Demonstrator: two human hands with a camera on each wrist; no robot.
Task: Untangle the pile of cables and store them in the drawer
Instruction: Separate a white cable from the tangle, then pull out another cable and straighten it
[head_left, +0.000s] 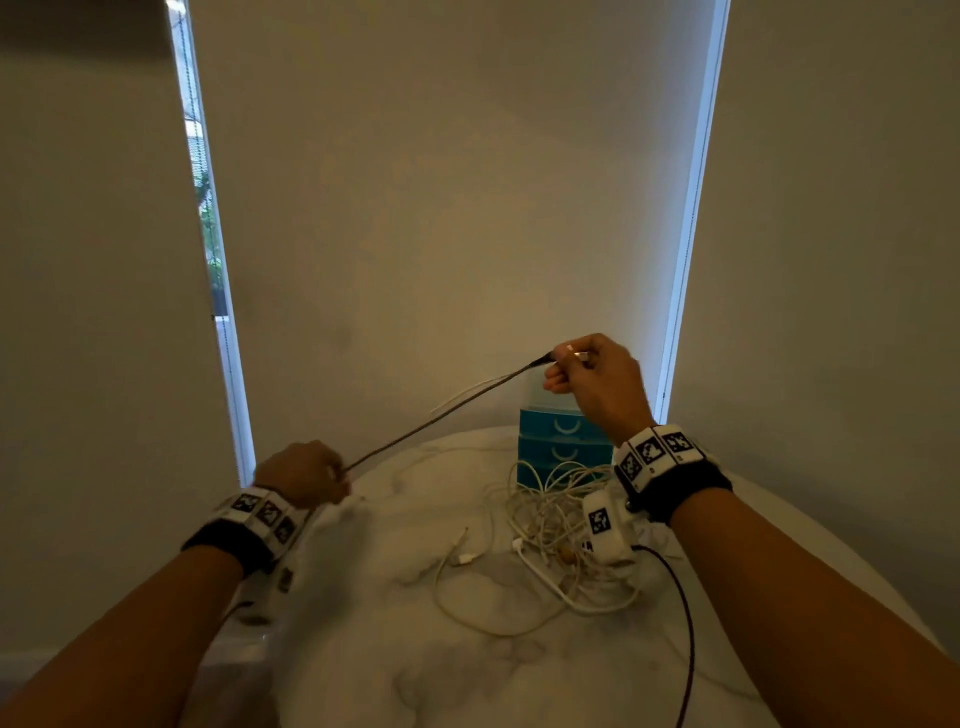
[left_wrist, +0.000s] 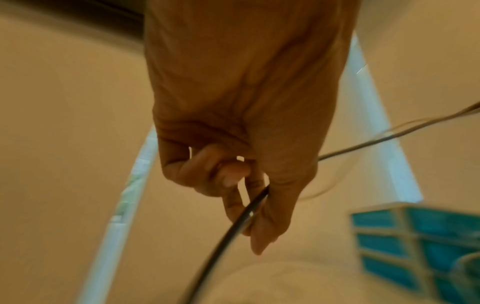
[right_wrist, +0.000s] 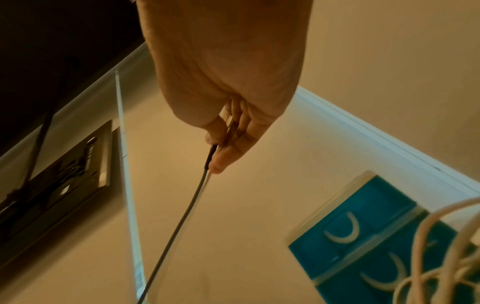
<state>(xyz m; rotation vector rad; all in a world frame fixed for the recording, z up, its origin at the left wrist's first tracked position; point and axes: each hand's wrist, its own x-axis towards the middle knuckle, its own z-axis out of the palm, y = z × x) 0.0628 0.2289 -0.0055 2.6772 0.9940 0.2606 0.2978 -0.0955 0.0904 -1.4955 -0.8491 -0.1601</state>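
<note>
A dark braided cable (head_left: 441, 413) runs taut through the air between my two hands. My right hand (head_left: 571, 364) pinches its plug end, raised above the teal drawer unit (head_left: 563, 449). My left hand (head_left: 324, 475) grips the cable lower down, at the table's left edge. In the left wrist view the cable (left_wrist: 233, 226) passes through the curled fingers of my left hand (left_wrist: 246, 197). In the right wrist view my right hand (right_wrist: 223, 148) holds the metal plug, and the cable (right_wrist: 187, 207) slants down from it. A tangle of white cables (head_left: 550, 525) lies in front of the drawers.
The round white marble table (head_left: 405, 660) carries a loose white cable loop (head_left: 467, 587) with connectors near its middle. A thin white cable (head_left: 462, 397) rises beside the dark one. The drawer unit's drawers (right_wrist: 363, 236) look closed. A blind-covered window stands behind.
</note>
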